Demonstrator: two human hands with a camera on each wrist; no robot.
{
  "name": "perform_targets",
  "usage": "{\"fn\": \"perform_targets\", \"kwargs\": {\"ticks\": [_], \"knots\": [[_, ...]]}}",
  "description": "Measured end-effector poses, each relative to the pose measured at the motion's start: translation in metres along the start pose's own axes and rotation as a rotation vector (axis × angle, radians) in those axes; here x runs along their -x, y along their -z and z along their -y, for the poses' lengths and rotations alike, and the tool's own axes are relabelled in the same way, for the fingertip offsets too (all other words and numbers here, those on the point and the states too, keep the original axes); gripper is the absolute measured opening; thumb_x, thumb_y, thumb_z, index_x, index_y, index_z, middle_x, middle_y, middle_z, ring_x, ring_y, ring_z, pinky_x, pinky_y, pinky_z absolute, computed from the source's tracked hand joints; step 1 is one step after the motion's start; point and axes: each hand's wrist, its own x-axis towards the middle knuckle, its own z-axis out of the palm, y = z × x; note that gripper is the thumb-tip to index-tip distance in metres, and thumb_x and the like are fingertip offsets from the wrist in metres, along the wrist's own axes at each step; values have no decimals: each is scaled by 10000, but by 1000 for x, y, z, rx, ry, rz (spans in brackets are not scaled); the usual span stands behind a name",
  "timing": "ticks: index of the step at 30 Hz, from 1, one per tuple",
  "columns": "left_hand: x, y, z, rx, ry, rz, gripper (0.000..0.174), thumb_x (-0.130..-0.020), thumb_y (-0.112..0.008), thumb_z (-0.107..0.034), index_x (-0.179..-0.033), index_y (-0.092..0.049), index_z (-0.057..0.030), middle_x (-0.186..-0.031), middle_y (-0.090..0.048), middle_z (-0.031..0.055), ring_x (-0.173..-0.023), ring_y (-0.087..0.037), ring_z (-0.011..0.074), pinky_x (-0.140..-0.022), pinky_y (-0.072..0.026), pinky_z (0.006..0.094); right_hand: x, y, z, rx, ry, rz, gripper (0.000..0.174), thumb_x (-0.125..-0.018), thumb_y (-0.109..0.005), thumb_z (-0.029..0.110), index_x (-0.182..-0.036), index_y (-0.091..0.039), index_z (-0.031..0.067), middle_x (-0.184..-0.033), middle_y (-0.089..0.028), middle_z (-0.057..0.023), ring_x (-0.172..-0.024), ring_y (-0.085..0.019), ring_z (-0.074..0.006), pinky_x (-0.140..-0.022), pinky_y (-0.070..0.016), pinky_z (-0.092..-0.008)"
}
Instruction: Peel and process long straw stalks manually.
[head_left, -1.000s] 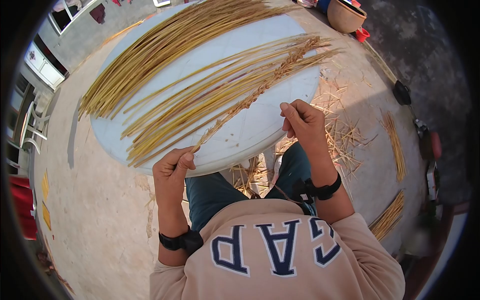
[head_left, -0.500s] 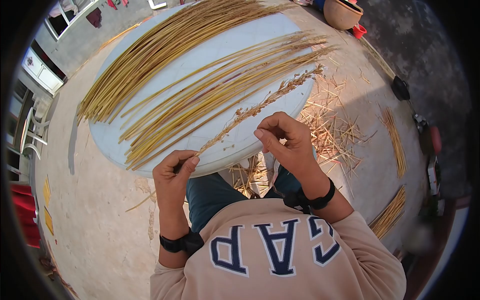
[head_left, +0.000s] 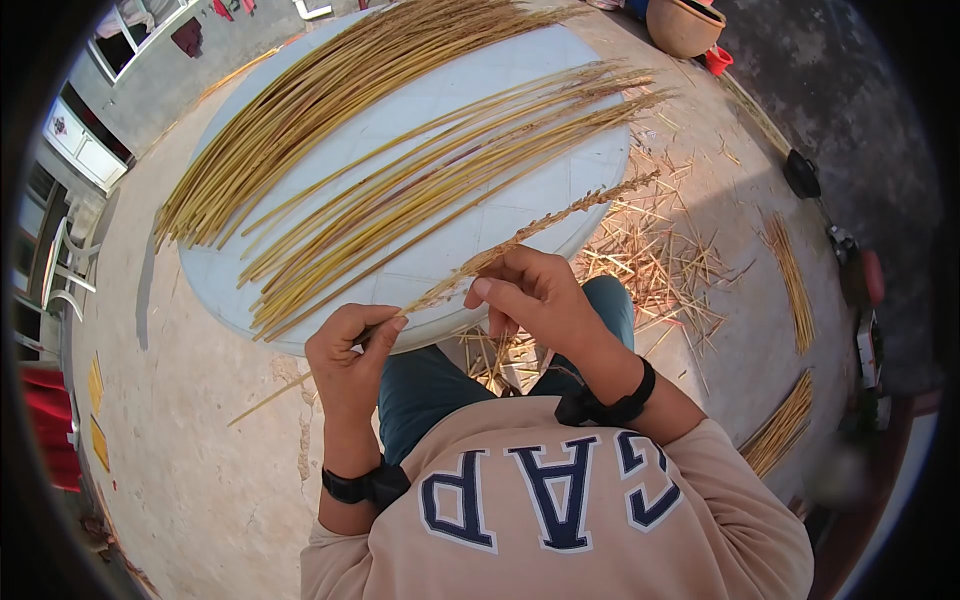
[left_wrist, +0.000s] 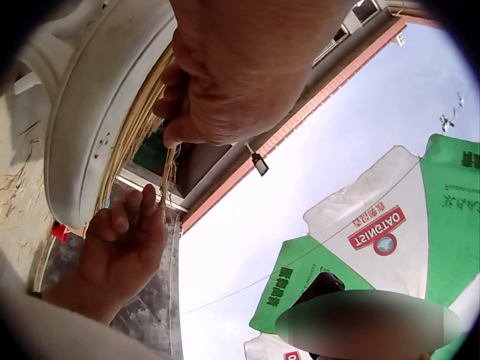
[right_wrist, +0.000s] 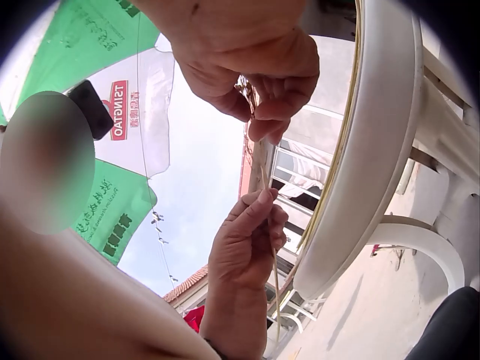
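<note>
My left hand (head_left: pixel 347 352) pinches a thin dry stalk (head_left: pixel 268 399) between thumb and fingers, near the front rim of the white round table (head_left: pixel 590 230). Its bare end sticks out to the lower left, and its branched seed head (head_left: pixel 578 207) slants up to the right. Farther along, my right hand (head_left: pixel 540 302) has thumb and fingers curled at the lower part of the seed head. From the right wrist view, bits of the seed head (right_wrist: pixel 246 94) show among the fingers of that hand. Loose stalks (head_left: pixel 400 225) lie side by side behind the hands.
A thick bundle of stalks (head_left: pixel 300 110) covers the table's far side. Cut straw (head_left: pixel 670 260) litters the floor right of the table, with two small bundles (head_left: pixel 788 285) farther right. A clay pot (head_left: pixel 685 27) and a red cup (head_left: pixel 717 61) stand at the back right.
My right hand has moved left and down to the seed head. The stalk in my left hand has swung lower and slid down to the left, its bare end now showing.
</note>
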Motion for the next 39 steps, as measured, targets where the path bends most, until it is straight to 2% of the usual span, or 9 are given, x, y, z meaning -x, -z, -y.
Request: {"fn": "perform_targets", "kwargs": {"ticks": [5, 18, 24, 26, 29, 30, 32, 35, 39], "knots": [[0, -1, 2, -84, -72, -13, 90, -710, -687, 38, -789, -648, 20, -689, -597, 63, -606, -537, 103, -556, -429, 210, -6, 4, -8, -87, -141, 29, 123, -864, -534, 91, -870, -605, -9, -696, -635, -69, -486, -549, -70, -427, -422, -185], [0, -2, 8, 24, 84, -46, 77, -747, -688, -14, -797, -646, 27, -669, -602, 27, -618, -519, 61, -574, -417, 186, -3, 3, -15, -75, -96, 73, 91, -867, -532, 73, -908, -575, 4, -657, -615, -43, -470, -526, -50, -430, -413, -170], [-2, -1, 7, 225, 243, 8, 109, -750, -694, -59, -794, -634, 20, -648, -583, 10, -586, -480, 44, -547, -371, 168, -2, -1, -27, 332, 115, 7, 78, -835, -544, 42, -899, -545, -1, -639, -602, -40, -500, -541, -58, -457, -432, -195], [-2, -1, 7, 225, 281, 8, 87, -739, -689, -42, -769, -624, 8, -642, -571, -5, -576, -461, 32, -533, -349, 166, -5, -2, -36, 700, 510, -132, 91, -810, -562, 31, -891, -542, -5, -606, -577, -38, -501, -543, -63, -457, -433, -211], [-2, -2, 8, 272, 310, -14, 67, -729, -678, -21, -751, -618, -2, -621, -547, -21, -563, -438, 20, -522, -320, 162, -10, 1, -41, 823, 657, -269, 81, -799, -569, 38, -864, -541, -3, -576, -553, -36, -488, -534, -69, -452, -424, -221], [-2, 0, 8, 272, 310, -14, 67, -729, -678, -21, -751, -618, -2, -621, -547, -21, -563, -438, 20, -522, -320, 162, -13, 7, -41, 822, 657, -269, 81, -799, -569, 38, -864, -541, -3, -576, -553, -36, -488, -534, -69, -452, -424, -221], [-4, 5, 9, 301, 311, -118, 64, -721, -676, -16, -741, -616, -5, -604, -530, -28, -541, -417, 19, -510, -303, 164, -20, 27, -39, 649, 296, -374, 99, -770, -615, 87, -813, -556, 22, -591, -569, -102, -491, -569, -179, -457, -442, -277], [-5, 10, 5, 345, 389, -49, 73, -709, -681, -20, -733, -614, -7, -594, -520, -31, -520, -401, 20, -498, -287, 168, -21, 42, -15, 559, 13, -288, 131, -823, -604, 124, -853, -564, 3, -594, -574, -73, -503, -560, -115, -453, -434, -246], [-7, 9, 9, 385, 398, 1, 78, -699, -685, -28, -728, -614, -8, -583, -517, -31, -507, -402, 26, -490, -284, 170, -17, 30, -17, 368, 47, -190, 155, -864, -577, 131, -927, -574, -11, -654, -590, -53, -542, -554, -68, -472, -443, -217]]}}
